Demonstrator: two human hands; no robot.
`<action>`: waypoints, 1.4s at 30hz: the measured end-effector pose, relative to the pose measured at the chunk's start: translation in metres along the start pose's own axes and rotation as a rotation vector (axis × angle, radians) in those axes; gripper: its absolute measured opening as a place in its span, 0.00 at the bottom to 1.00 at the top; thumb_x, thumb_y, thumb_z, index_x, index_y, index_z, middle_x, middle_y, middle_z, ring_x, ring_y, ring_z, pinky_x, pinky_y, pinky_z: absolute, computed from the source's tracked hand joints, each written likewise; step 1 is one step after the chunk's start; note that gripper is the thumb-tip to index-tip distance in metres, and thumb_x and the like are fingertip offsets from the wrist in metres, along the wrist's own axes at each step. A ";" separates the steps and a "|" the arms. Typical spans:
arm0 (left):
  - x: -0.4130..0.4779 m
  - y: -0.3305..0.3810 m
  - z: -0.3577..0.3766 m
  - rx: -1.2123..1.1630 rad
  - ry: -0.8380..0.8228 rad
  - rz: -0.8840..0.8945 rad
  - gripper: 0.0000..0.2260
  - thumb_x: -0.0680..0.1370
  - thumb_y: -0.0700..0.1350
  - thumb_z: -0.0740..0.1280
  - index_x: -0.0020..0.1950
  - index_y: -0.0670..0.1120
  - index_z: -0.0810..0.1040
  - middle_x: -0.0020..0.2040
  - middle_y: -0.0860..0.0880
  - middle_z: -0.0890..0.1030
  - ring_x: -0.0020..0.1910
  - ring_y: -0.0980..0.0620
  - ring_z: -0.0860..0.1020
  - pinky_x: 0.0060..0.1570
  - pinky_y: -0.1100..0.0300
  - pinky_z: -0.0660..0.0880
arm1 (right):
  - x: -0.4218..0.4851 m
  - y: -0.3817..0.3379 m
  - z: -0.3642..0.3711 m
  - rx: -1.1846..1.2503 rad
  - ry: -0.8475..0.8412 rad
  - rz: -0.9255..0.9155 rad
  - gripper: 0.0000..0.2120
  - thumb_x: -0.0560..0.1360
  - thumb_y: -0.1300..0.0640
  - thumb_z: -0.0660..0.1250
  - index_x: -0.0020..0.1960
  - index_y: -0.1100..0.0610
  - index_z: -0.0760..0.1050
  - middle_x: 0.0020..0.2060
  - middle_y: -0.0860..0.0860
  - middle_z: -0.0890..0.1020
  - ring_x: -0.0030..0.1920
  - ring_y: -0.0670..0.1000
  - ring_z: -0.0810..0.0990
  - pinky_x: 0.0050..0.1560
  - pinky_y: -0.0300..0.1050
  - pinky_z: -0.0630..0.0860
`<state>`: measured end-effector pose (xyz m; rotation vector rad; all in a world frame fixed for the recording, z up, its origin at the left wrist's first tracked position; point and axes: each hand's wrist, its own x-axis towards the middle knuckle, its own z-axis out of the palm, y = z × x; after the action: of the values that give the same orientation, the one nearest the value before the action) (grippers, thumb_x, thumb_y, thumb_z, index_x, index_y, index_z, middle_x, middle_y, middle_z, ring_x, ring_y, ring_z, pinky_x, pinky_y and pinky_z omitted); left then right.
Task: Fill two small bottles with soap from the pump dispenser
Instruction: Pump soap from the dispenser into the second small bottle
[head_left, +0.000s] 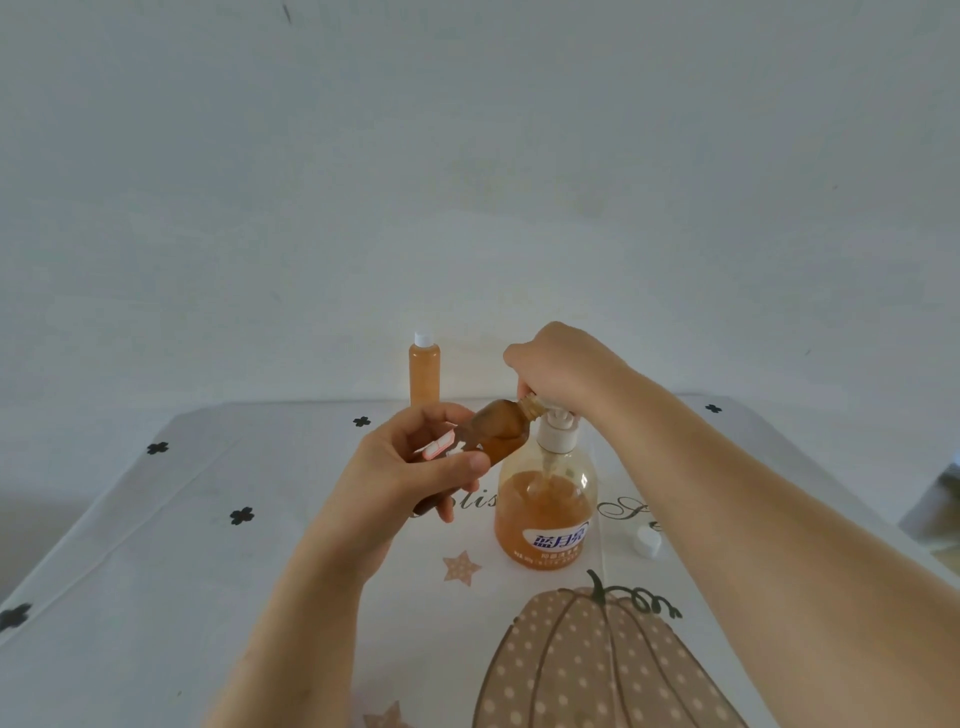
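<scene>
Left hand (410, 480) gripping tilted bottle (498, 431), mouth at pump (556, 434), right hand (561, 369) atop

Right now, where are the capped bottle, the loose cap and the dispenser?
capped bottle (424, 379): head view, middle of its body.
loose cap (647, 542): head view, its side.
dispenser (543, 512): head view, soap-filled lower body.
</scene>
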<state>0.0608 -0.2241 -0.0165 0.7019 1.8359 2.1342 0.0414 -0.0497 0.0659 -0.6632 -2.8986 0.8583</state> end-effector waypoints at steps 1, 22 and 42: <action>0.000 0.000 0.000 -0.005 -0.004 0.006 0.17 0.65 0.41 0.76 0.52 0.41 0.81 0.36 0.44 0.82 0.26 0.54 0.77 0.25 0.67 0.71 | 0.000 0.000 0.000 0.001 0.013 -0.006 0.16 0.75 0.56 0.58 0.51 0.61 0.83 0.37 0.54 0.82 0.33 0.55 0.76 0.42 0.45 0.73; 0.003 -0.005 -0.007 0.050 -0.014 -0.028 0.17 0.60 0.50 0.80 0.47 0.50 0.84 0.39 0.43 0.82 0.37 0.44 0.79 0.31 0.56 0.74 | 0.005 0.014 0.015 0.005 0.083 -0.050 0.17 0.78 0.53 0.56 0.48 0.60 0.81 0.42 0.55 0.83 0.36 0.54 0.75 0.40 0.46 0.70; 0.002 -0.002 -0.003 0.020 -0.009 -0.002 0.12 0.64 0.42 0.78 0.46 0.49 0.84 0.37 0.42 0.83 0.27 0.53 0.77 0.26 0.66 0.70 | 0.001 0.008 0.007 -0.037 0.073 -0.062 0.18 0.80 0.51 0.55 0.47 0.59 0.81 0.38 0.53 0.80 0.36 0.54 0.75 0.41 0.46 0.70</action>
<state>0.0573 -0.2259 -0.0187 0.7124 1.8546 2.1111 0.0424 -0.0472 0.0558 -0.5909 -2.8598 0.7586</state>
